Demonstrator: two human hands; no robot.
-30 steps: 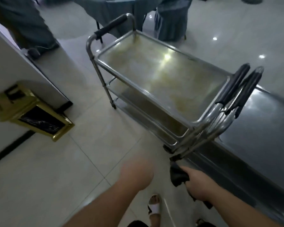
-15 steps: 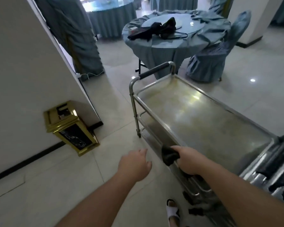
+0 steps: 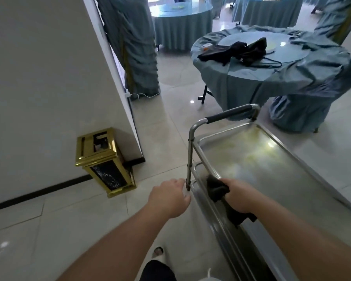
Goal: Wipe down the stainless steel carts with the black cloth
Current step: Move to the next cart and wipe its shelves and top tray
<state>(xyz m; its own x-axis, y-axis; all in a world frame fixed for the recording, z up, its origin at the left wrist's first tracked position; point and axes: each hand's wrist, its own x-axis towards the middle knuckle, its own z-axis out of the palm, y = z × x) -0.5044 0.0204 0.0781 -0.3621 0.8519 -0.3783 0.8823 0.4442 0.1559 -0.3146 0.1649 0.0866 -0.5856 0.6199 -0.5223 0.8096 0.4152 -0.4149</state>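
A person stands beside a stainless steel cart (image 3: pixel 272 175) on a pale tiled floor, seen from above their own arms. Their right hand (image 3: pixel 240 196) grips a bunched black cloth (image 3: pixel 217 190) and holds it against the near rim of the cart's stained top tray. Their left hand (image 3: pixel 168 197) holds nothing, its fingers loosely curled just beside the cart's corner upright. The cart's black-padded handle (image 3: pixel 229 114) crosses its far end. To the left, a gold and black bin (image 3: pixel 103 161) stands against a white wall. Beyond the cart is a round table (image 3: pixel 272 63) draped in blue-grey fabric, with dark bags (image 3: pixel 235 51) on top.
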